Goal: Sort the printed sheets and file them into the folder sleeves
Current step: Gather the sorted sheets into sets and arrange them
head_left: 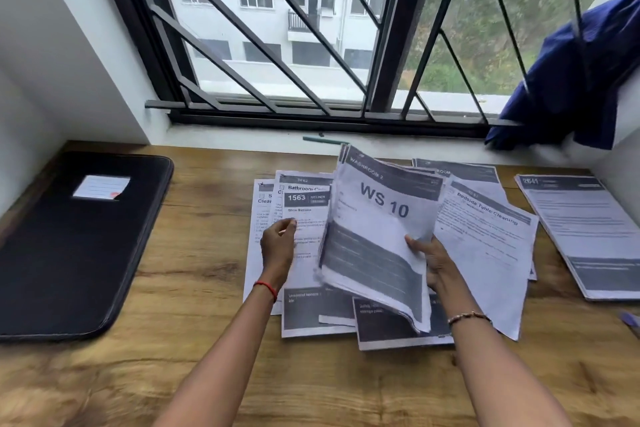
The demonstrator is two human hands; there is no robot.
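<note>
My right hand [432, 262] grips a small bundle of printed sheets [377, 232] by its right edge, thumb on top; the front sheet reads "WS 10" and the bundle is lifted and tilted above the desk. My left hand [277, 246] hovers just left of the bundle with fingers loosely curled over a sheet headed "1563 Kitchen" [306, 204], and I cannot tell whether it touches it. Loose sheets lie fanned underneath, among them "Bedside Table Cleaning" [485, 239]. A closed black folder [69, 253] with a white label lies flat at the far left.
A neat stack of sheets [585, 232] sits at the desk's right end. A green pen [323, 140] lies on the window sill behind the papers. Blue cloth [575, 80] hangs at the window's right corner. Bare wooden desk [207, 322] separates folder and papers.
</note>
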